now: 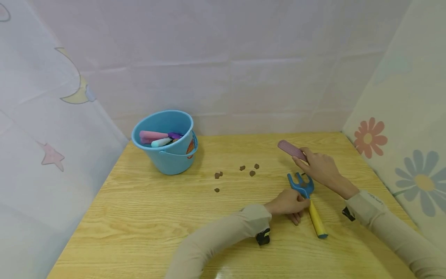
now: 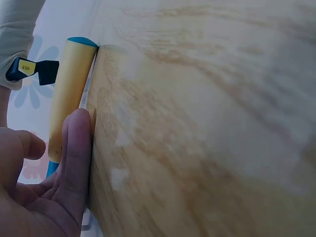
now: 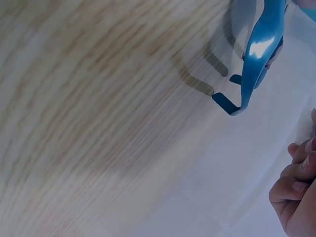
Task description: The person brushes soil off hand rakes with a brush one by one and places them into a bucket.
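In the head view my right hand (image 1: 322, 168) pinches a flat, mauve, round-ended strip (image 1: 288, 147), raised above the table; its exact kind is unclear. Below it lies a toy garden fork with blue tines (image 1: 306, 190) and a yellow handle (image 1: 316, 219). My left hand (image 1: 286, 202) is beside the fork, near where its handle begins. In the left wrist view its fingers (image 2: 74, 163) lie fairly straight along the table, and the thumb stands apart from the yellow handle (image 2: 71, 94). The right wrist view shows the bent blue tines (image 3: 259, 49) and several curled fingers (image 3: 296, 182).
A blue bucket (image 1: 172, 162) stands at the back left, with pink, purple and light-blue handled tools (image 1: 153, 135) inside. Several small brown bits (image 1: 252, 173) lie scattered mid-table. Printed cloth hangs behind and at both sides of the wooden table (image 1: 156, 217).
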A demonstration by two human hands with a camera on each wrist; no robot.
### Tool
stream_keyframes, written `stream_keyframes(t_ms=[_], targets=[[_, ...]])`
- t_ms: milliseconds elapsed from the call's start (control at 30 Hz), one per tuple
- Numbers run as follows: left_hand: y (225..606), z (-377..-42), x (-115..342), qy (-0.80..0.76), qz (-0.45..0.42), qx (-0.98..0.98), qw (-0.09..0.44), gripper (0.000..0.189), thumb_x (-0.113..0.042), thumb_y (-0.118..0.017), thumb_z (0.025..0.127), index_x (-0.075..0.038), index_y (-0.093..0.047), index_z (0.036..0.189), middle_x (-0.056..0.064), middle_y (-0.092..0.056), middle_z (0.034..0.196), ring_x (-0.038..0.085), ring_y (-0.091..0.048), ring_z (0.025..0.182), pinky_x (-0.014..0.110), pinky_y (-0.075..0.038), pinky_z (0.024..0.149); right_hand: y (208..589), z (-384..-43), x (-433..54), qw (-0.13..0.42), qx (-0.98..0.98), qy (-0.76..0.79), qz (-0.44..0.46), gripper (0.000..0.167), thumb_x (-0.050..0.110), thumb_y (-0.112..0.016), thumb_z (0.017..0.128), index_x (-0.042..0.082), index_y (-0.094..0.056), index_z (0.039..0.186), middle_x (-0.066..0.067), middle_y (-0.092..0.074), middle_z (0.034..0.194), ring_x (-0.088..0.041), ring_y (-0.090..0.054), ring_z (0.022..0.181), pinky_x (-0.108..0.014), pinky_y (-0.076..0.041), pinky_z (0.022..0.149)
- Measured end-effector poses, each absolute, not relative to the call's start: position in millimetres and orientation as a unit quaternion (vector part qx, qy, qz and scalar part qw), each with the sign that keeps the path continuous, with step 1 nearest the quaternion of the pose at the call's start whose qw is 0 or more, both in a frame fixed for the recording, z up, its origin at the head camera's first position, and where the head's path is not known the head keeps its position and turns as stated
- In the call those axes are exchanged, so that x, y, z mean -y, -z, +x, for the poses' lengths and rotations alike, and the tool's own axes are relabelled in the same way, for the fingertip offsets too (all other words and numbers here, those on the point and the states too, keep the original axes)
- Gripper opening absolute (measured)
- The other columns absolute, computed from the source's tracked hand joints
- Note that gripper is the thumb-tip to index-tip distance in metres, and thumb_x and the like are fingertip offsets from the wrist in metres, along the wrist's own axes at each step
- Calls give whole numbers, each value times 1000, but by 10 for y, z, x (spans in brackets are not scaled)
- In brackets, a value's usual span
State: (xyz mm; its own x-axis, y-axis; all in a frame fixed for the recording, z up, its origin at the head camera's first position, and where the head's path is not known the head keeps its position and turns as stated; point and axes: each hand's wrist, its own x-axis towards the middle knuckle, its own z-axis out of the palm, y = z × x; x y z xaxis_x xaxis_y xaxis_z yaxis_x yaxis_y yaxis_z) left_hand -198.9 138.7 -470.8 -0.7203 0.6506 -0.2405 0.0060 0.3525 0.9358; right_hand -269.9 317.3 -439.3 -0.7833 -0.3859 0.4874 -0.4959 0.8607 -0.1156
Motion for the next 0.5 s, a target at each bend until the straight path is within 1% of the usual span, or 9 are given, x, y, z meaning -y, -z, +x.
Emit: stream_keyframes(t_ms=[100,200,333,500], targets=[[4707,-1988,-1429,-497,218,-788,291,51,-30,-55,101,3,-61,62,10,-61,50,18,-61,41,30,-53,43,4402,-2703,-3174,227,938,-120,232,44,27,-71,92,-6,-59,118,6,-38,47,-4,-27,34,-25,-25,35],[4714,-1987,-1465,-477,219,-803,281,55,-33,-55,99,1,-58,56,8,-59,48,17,-61,40,28,-52,42,4414,-2703,-3171,221,940,-118,230,43,28,-70,93,-6,-59,118,6,-39,47,-6,-29,34,-25,-26,35],[4723,-1981,-1490,-470,210,-811,277,55,-34,-56,97,-1,-56,52,7,-59,47,16,-60,39,28,-51,40,4415,-2692,-3159,221,940,-116,234,42,29,-68,94,-6,-58,116,6,-37,47,-7,-29,34,-25,-25,35],[4747,-1977,-1510,-458,211,-822,263,58,-37,-55,97,-1,-60,52,6,-58,45,15,-59,37,28,-51,40,4395,-2695,-3143,231,934,-116,246,42,27,-70,92,-6,-58,115,6,-38,47,-6,-28,33,-24,-24,34]])
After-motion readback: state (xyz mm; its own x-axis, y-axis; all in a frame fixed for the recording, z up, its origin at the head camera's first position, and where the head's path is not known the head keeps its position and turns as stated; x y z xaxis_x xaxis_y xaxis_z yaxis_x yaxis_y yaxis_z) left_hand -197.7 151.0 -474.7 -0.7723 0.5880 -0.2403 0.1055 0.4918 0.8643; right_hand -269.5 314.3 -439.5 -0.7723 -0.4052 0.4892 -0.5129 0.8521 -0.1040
